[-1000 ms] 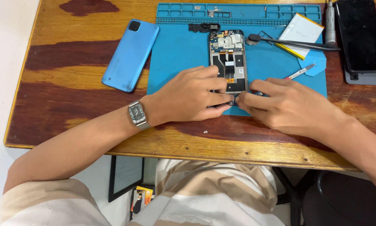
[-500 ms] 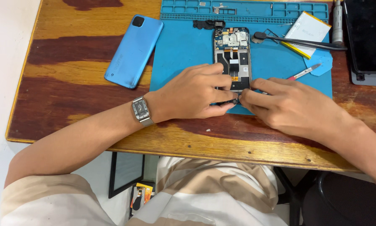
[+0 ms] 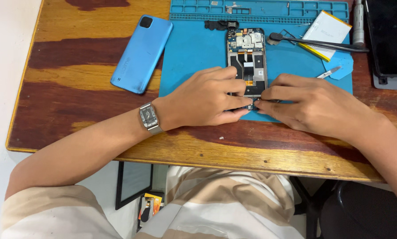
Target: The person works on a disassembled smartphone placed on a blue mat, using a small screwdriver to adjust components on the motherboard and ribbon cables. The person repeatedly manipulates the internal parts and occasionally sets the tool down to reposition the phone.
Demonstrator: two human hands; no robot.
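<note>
Opened black smartphone [image 3: 247,57], back cover off and circuit boards exposed, lies lengthwise on the blue rubber repair mat [image 3: 194,48], camera end pointing away from the person. Mat is the landmark below.

Left hand [image 3: 205,98] rests on the mat's near edge, fingers curled, thumb and forefinger pressed against the phone's lower left corner. Grip looks closed on the phone's bottom edge. Silver metal wristwatch [image 3: 149,118] on that wrist.

Right hand [image 3: 309,104] comes in from the mat's right side, fingertips pinched together at the phone's bottom edge, touching the left hand's fingertips. Whether it holds a small part or tool there, cannot tell: the contact spot is hidden by fingers.

Off the mat's left edge, on the wooden table [image 3: 74,110]: light blue plastic phone back cover [image 3: 141,53], outer face up, tilted.

At the mat's far right corner: white flat battery pack with yellow edge [image 3: 326,33], long black tweezers [image 3: 318,43] lying across it, and a blue triangular plastic pick [image 3: 340,66].

Beyond the mat's right edge: dark phone screen panel [image 3: 389,37].
</note>
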